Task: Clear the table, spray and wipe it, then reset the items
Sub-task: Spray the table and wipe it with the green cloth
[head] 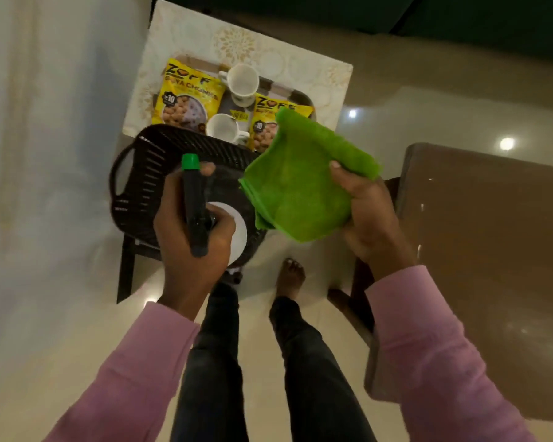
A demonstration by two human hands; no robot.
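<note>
Pale glossy floor [77, 330] lies below. Left hand [189, 237] is wrapped tight around one spray bottle [194, 205] above a dark basket [147, 164]. Right hand [364, 215] pinches one folded green cloth [300, 186]. Beyond them, a tray [302, 96] carries two yellow packets [186, 94] and two white cups [241, 81].

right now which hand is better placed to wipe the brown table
Right. The right hand already holds the green cloth and is nearest the brown table; the left hand is busy gripping the spray bottle.
</note>
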